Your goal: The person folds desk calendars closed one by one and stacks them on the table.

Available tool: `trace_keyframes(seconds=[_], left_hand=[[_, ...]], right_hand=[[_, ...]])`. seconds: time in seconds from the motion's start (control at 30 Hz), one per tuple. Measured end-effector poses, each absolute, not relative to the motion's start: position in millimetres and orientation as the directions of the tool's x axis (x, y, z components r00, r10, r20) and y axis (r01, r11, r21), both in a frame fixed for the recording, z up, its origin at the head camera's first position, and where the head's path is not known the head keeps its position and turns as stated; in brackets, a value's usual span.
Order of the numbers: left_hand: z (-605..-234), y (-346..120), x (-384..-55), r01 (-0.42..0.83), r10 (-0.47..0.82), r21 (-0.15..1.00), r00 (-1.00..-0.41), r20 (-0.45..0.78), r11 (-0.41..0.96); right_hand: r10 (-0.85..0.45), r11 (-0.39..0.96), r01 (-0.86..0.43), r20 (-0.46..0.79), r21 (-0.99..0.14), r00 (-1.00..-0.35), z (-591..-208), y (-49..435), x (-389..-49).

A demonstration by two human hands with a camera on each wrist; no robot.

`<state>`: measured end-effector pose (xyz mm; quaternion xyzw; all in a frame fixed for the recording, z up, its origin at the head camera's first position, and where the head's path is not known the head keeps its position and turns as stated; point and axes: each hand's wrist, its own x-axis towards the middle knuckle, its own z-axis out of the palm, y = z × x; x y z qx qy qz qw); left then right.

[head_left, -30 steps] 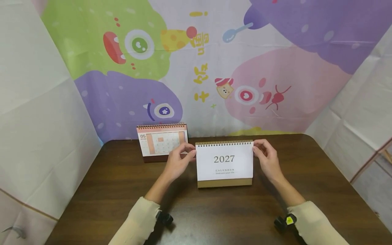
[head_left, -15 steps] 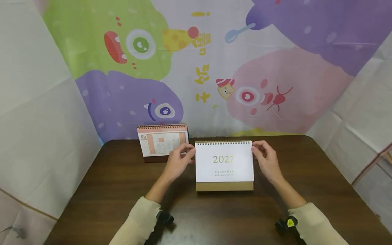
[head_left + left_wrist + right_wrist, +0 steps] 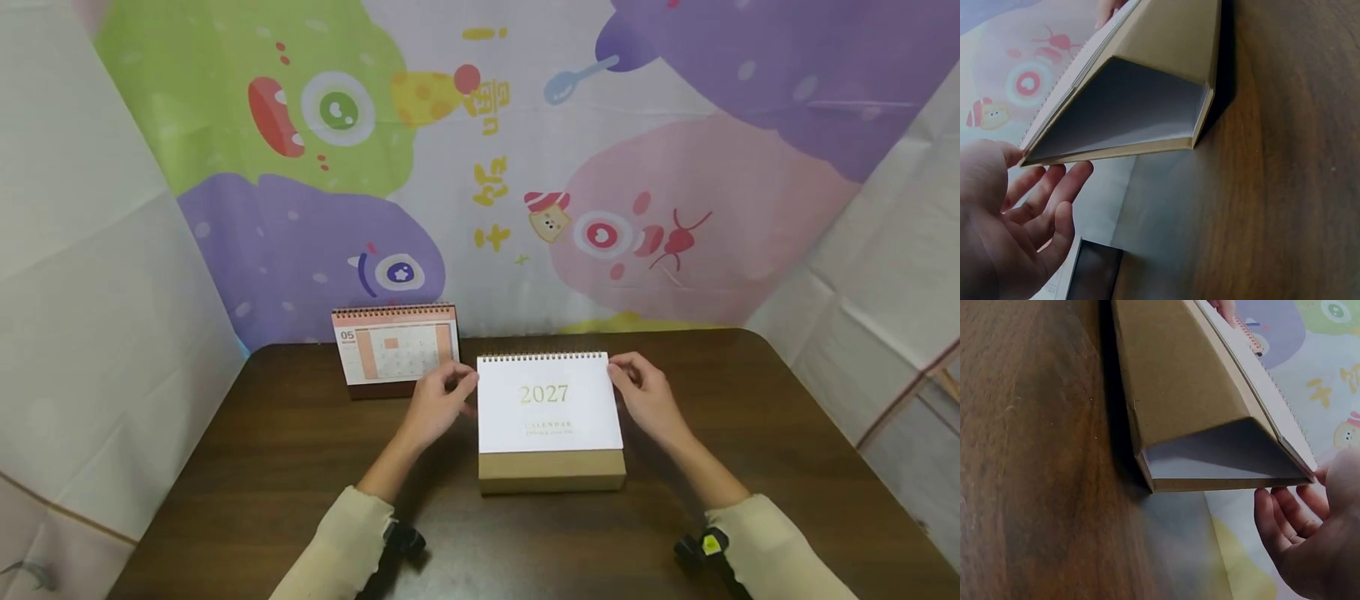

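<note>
A white desk calendar [image 3: 550, 408] printed "2027" leans back on its tan cardboard stand [image 3: 551, 472] in the middle of the head view. My left hand [image 3: 437, 404] pinches its upper left corner, thumb in front and fingers behind. At the upper right corner, my right hand [image 3: 649, 402] holds it the same way. Both wrist views look into the stand's hollow, wedge-shaped end, folded out from below the pages. In the left wrist view the stand [image 3: 1172, 37] lies close over the wood, with a dark shadow along its lower edge.
A second desk calendar [image 3: 397, 350], pink-topped and showing "05", stands behind my left hand near the table's back edge. The dark wooden table [image 3: 300, 500] meets a cartoon-printed cloth [image 3: 502, 292] at the back. Pale cloth walls [image 3: 97, 208] rise at both sides.
The 2027 calendar has tipped further back, its stand's lower edge coming towards me and showing more of the tan front. Both hands have sunk slightly with its top edge, still holding the corners.
</note>
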<state>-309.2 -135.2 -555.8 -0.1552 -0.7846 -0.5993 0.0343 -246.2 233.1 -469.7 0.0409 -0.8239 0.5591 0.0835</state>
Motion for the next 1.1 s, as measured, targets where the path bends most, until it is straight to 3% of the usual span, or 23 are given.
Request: trace_keyframes(seconds=[0.53, 0.83, 1.1], left_hand=[[-542, -124, -294, 0.124, 0.111, 0.872, -0.991, 0.080, 0.473], [-503, -110, -261, 0.070, 0.128, 0.838, -0.992, 0.000, 0.542], [-536, -111, -282, -0.054, 0.101, 0.822, -0.986, -0.135, 0.568]], right_hand=[[-0.074, 0.513, -0.076, 0.044, -0.855, -0.996, -473, 232, -244], [-0.144, 0.547, 0.004, -0.099, -0.837, -0.985, -477, 231, -243], [-0.213, 0.582, 0.016, -0.172, -0.813, -0.962, -479, 229, -244]])
